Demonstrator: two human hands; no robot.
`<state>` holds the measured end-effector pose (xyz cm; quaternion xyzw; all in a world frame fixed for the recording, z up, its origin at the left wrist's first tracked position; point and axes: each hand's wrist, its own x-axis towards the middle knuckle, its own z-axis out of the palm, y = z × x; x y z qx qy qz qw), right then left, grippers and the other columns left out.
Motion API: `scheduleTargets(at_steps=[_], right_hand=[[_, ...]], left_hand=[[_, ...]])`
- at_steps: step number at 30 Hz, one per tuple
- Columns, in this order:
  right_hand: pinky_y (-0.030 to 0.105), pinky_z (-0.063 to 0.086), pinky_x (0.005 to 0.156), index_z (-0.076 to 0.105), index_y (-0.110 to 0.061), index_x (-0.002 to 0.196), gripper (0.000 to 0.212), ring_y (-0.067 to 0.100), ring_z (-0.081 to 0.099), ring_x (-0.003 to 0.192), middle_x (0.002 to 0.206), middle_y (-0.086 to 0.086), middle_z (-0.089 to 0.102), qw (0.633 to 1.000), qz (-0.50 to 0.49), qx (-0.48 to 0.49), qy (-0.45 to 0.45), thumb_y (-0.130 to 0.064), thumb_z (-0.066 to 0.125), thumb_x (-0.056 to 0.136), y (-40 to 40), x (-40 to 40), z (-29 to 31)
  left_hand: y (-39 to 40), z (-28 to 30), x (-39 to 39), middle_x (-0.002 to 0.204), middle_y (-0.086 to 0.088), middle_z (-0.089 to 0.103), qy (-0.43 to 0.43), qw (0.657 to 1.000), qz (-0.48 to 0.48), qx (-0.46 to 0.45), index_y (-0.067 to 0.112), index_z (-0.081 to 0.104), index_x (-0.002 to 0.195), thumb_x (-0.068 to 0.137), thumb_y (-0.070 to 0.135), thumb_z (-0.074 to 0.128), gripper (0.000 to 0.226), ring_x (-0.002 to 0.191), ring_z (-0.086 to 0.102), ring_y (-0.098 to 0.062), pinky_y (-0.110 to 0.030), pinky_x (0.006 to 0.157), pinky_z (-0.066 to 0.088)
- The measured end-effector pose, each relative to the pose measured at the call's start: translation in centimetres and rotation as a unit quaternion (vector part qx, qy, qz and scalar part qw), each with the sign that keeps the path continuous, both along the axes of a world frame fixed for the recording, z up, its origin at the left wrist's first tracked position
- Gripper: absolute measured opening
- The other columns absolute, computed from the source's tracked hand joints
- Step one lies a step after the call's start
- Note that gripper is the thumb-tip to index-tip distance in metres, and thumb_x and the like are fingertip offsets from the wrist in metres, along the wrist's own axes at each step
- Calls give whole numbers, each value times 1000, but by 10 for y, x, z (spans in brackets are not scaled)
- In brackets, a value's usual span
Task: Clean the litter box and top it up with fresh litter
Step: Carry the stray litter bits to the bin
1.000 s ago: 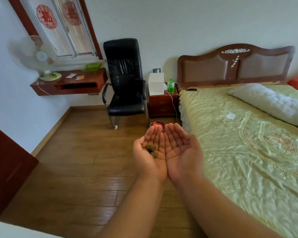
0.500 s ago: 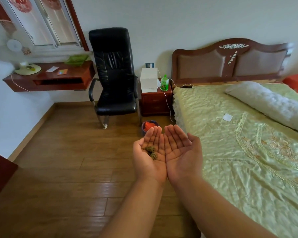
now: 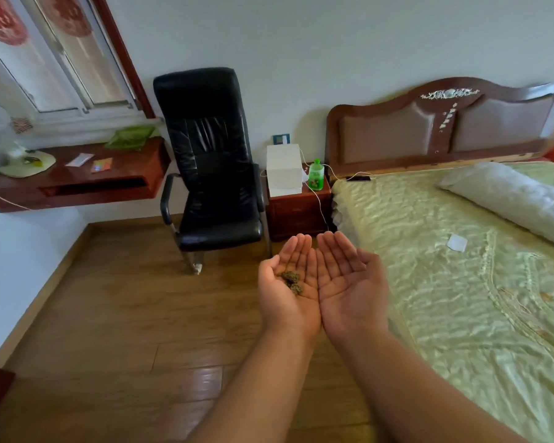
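While we look down across a bedroom, the far left of the frame gives us a window (image 3: 61, 59) with a dark red frame in the upper left corner and, below it, a red-brown wall shelf (image 3: 77, 187). On that shelf we see the pale base of a fan (image 3: 26, 164) at the left end, two small papers near the middle and a green tray (image 3: 130, 137) at the back right. Just right of the shelf a black office chair (image 3: 211, 167) stands on the wooden floor (image 3: 109, 330), upright and facing us. Beside the chair's right arm we find a red-brown nightstand (image 3: 298, 212) carrying a white box (image 3: 283, 169) and, touching or just beside it, a green bottle (image 3: 316, 174).

Lower, at the centre of the frame, we hold both hands out palm up with their inner edges pressed together. Our left hand (image 3: 288, 289) lies flat with fingers straight and relaxed, and the litter clumps (image 3: 292, 281), a few small dark brown-green lumps, rest loose on its palm. Our right hand (image 3: 349, 286) is likewise spread, fingers straight, carrying nothing. Neither hand curls round anything.

To the right, the bed (image 3: 461, 298) fills the frame under a pale green cover, with a dark wooden headboard (image 3: 445, 123) against the wall, a long white pillow (image 3: 509, 199) at the upper right and a small white square (image 3: 457, 243) lying on the cover.
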<state>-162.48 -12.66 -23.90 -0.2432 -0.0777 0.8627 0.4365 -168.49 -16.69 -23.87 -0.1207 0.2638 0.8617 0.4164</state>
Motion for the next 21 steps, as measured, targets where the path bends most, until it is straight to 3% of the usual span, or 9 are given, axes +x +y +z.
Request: scheduleTargets(at_steps=[10,21], right_hand=[[41,52,98,66,1,124,38,31,70,112,122,20,71,1000,10,2,-11,-20,45,101,93,-108,0],[43,50,103,65,2,126,38,33,69,114,123,21,70,993,120,5,12,-21,45,102,230,-216,4]], left_hand=[[95,-6,-107,121,-20,72,12,1000,12,-5,-3,71,117,104,20,38,42,116,70,-32,-44,114,44],[218,9,-204,121,-17,73,37,992,116,-8,-2,68,124,103,19,39,41,114,71,-29,-41,110,48]])
